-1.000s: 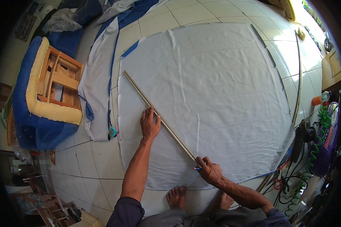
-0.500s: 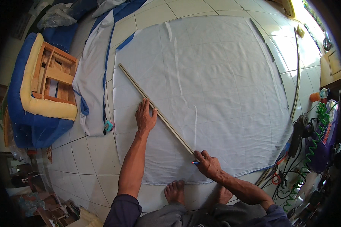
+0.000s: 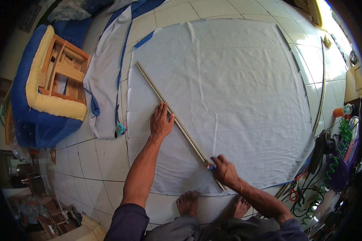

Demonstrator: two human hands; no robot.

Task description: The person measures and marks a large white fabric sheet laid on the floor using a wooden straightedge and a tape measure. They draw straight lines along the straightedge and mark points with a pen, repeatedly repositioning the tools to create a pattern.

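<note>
A large pale grey cloth lies spread on the floor, its blue side showing at a folded far-left corner. Across its left part a long, narrow straight strip runs diagonally towards my feet. My left hand rests flat on the strip near its middle, fingers stretched and slightly apart. Close to the strip's near end, my right hand is closed round a blue pen, whose orange-and-white end pokes out beside the strip. The pen's other end is hidden by the fingers.
At left stands a blue-and-yellow padded seat with a wooden frame, beside another grey-and-blue cloth. A teal tape measure lies near that cloth. To the right are a long thin rod, a green coiled hose and a purple tank.
My right hand has shifted slightly up along the strip and turned, so the strip's near end now shows below it. The left hand stays on the strip. The whole view has shifted a little.
</note>
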